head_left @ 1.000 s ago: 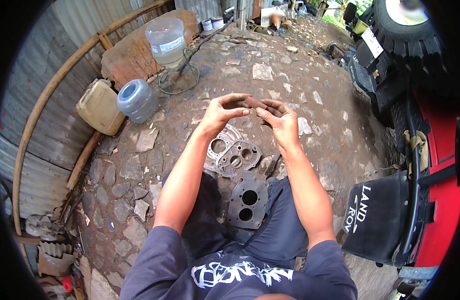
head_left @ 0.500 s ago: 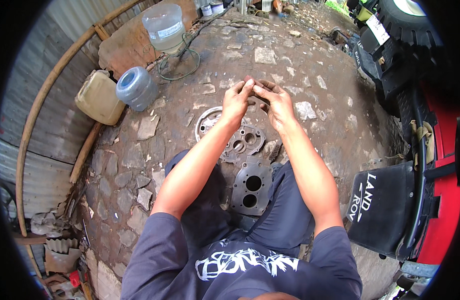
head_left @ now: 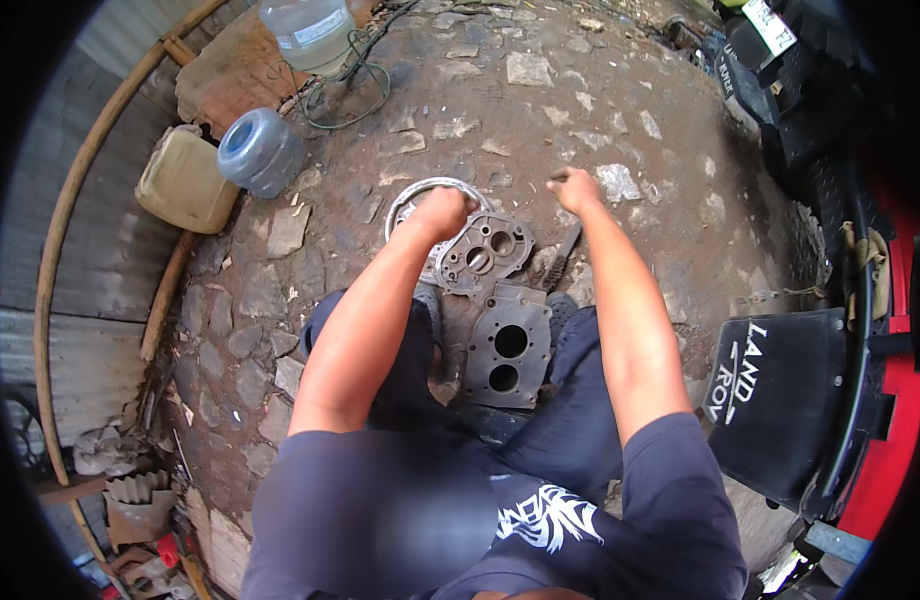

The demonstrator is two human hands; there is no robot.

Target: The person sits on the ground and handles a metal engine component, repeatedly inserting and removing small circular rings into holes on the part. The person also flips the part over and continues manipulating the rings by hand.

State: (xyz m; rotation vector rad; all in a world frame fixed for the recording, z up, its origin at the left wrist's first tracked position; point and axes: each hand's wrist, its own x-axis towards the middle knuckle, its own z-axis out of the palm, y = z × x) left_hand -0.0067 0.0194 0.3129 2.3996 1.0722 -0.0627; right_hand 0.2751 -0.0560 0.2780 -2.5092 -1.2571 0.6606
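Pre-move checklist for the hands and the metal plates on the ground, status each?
1. Left hand at the ring plate: ok, fist over its rim; actual grip cannot tell.
2. Right hand clear of the plates: ok, closed, off to their right; whether it holds anything, cannot tell.
3. Small plate reachable: ok, lies flat between the arms.
4. Large plate steady: ok, flat on the ground between the legs.
5. Jugs out of the way: ok, off to the left.
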